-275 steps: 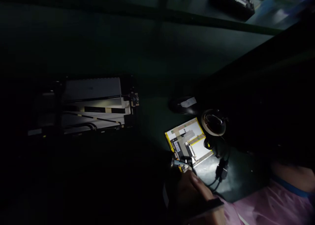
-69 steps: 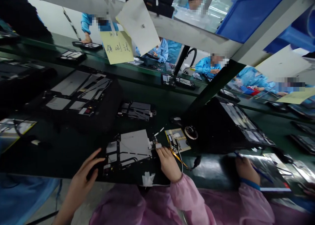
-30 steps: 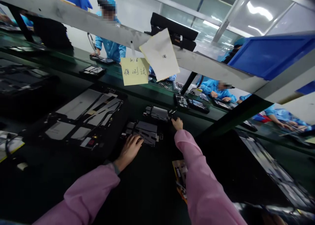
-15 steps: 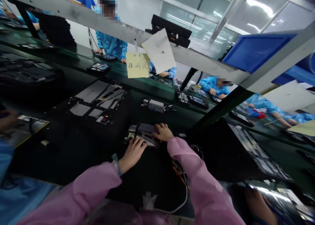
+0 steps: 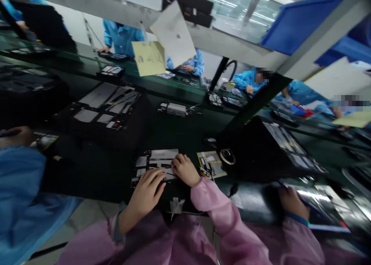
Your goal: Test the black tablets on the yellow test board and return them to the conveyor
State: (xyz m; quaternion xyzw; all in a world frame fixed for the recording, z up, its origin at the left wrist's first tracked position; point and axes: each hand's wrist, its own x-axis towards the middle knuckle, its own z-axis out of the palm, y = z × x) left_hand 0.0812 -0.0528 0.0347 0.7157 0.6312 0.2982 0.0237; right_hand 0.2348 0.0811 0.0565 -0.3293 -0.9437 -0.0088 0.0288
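The device is grey and black, the sleeve at five o'clock pink, the bench dark green

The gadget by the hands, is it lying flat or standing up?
Flat: the gadget rests on the table, its grey panels facing up, the left hand and right hand over it.

Electronics workshop: opened flat devices along a green desk; several people in blue smocks working opposite.
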